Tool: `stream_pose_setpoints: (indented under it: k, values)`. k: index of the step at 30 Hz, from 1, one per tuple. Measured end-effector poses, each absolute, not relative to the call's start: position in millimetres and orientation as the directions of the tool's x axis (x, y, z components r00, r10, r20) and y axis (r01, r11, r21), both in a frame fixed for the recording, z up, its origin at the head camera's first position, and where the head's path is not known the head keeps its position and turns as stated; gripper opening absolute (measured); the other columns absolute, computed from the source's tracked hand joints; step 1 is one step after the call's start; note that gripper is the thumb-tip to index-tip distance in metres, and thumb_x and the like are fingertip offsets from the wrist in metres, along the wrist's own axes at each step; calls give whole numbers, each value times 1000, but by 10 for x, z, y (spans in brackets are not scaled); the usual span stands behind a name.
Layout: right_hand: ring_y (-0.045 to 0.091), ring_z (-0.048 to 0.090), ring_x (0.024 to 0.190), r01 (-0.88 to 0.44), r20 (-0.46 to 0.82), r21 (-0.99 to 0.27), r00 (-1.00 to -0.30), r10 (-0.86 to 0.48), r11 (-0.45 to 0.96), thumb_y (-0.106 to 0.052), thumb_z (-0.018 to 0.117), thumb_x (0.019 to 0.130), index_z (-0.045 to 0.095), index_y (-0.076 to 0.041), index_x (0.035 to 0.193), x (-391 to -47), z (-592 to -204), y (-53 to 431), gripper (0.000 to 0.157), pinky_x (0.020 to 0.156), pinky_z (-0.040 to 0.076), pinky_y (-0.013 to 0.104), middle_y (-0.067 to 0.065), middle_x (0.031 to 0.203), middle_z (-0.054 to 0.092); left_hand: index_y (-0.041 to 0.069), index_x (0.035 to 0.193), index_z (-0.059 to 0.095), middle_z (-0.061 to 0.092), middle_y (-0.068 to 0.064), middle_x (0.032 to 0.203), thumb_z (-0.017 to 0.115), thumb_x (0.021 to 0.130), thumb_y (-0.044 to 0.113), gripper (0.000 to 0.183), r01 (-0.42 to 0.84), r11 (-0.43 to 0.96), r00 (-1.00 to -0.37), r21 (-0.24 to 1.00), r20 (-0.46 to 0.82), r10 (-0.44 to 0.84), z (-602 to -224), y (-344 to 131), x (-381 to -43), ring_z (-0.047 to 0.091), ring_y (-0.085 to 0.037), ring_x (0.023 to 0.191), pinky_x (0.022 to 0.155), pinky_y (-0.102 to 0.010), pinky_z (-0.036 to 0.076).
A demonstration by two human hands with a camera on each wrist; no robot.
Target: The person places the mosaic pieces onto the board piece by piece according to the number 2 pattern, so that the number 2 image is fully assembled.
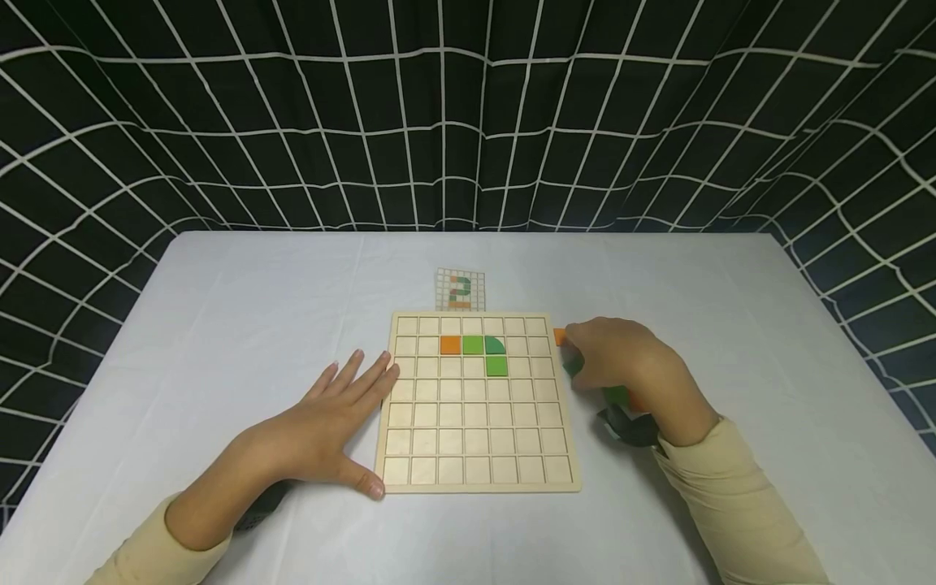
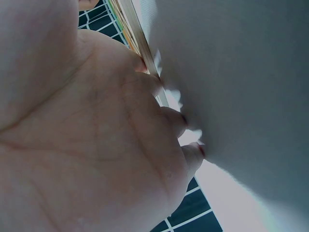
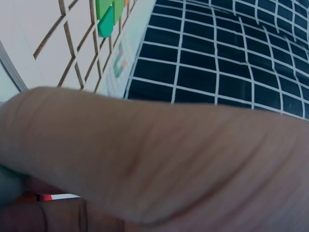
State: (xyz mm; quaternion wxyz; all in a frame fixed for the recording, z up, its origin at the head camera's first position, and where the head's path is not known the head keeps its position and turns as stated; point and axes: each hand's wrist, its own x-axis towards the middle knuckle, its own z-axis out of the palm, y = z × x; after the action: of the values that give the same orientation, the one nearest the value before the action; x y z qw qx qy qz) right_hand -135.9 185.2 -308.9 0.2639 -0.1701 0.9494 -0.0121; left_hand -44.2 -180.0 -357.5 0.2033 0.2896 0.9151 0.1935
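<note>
A square wooden grid board (image 1: 449, 416) lies on the table. Near its top sit an orange square tile (image 1: 449, 345), a light green square tile (image 1: 473, 345), a dark green rounded tile (image 1: 495, 345) and, below that, another light green square tile (image 1: 496, 366). My left hand (image 1: 314, 435) has its fingers spread and touches the board's left edge. Right of the board, my right hand (image 1: 621, 357) reaches down with bent fingers among loose tiles. A dark green piece (image 1: 573, 363) shows between thumb and fingers; whether it is pinched I cannot tell.
Behind the board lies a small patterned grid card (image 1: 460, 291). An orange tile (image 1: 559, 336) and a green tile (image 1: 617, 396) show partly beside the right hand. White cloth covers the table (image 1: 278, 284); a dark curtain with white grid lines (image 1: 409, 122) surrounds it.
</note>
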Motion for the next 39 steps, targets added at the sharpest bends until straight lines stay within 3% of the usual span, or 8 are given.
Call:
stream_pose_setpoints:
  k: [13, 22, 31, 39]
  values:
    - [21, 48, 66, -339, -472, -101, -812, -345, 935, -16, 73, 75, 55, -9, 82, -1344, -3089, 1842, 21, 56, 36, 32, 3, 73, 50, 8, 162, 7, -2, -10, 167, 70, 63, 80, 138, 455, 756, -749, 470, -257, 611, -3584, -1808, -442, -11, -38, 150, 117, -62, -2]
    - [21, 49, 67, -319, -479, -93, -816, -323, 943, -17, 74, 76, 56, -9, 83, -1338, -3062, 1839, 20, 57, 36, 33, 3, 74, 51, 8, 162, 7, -2, -11, 167, 70, 63, 80, 138, 458, 756, -748, 468, -256, 612, -3578, -1806, -443, -11, -38, 150, 117, -62, -1]
    - [17, 44, 62, -392, -414, -161, -806, -423, 906, -16, 72, 73, 53, -15, 70, -1224, -2988, 1773, 20, 53, 32, 31, -2, 66, 45, 8, 162, 7, -2, -10, 167, 70, 63, 80, 138, 454, 758, -749, 469, -260, 609, -3565, -1803, -443, -11, -38, 150, 117, -62, -1]
    - [16, 44, 63, -464, -388, -192, -773, -502, 864, -18, 76, 73, 59, -14, 79, -1115, -2960, 1643, 19, 61, 39, 35, -5, 69, 51, 8, 162, 7, -2, -10, 167, 70, 63, 80, 138, 455, 760, -748, 464, -263, 609, -3562, -1799, -444, -11, -38, 150, 117, -62, -2]
